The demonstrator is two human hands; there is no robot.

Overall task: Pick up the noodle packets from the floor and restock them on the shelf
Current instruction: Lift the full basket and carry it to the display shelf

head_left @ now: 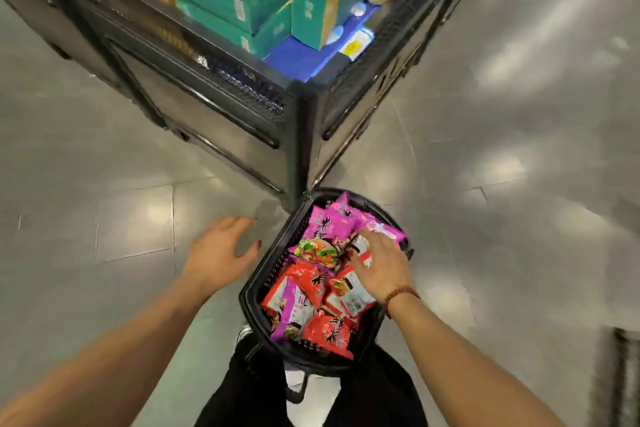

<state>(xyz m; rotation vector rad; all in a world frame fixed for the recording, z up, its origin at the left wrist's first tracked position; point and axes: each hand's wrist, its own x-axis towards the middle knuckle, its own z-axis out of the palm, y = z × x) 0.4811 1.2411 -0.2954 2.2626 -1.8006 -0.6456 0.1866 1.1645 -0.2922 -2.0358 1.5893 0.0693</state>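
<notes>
The noodle packets (pixel 311 284), crinkly glossy pouches in red, pink and purple, lie heaped in a black plastic basket (pixel 246 295) with lattice walls, low in the middle of the frame. My right hand (pixel 379 269) reaches in from the right, fingers bent down and thumb closing on a red-and-white packet (pixel 366 256) near the top of the heap. My left hand (pixel 221 250) hovers left of the basket over the grey glossy floor tiles (pixel 104 184), fingers loosely spread, holding nothing. Beyond the basket the corner of a black metal shelf unit (pixel 298 135) rises, stacked with teal cardboard boxes (pixel 225 0) in the upper middle.
</notes>
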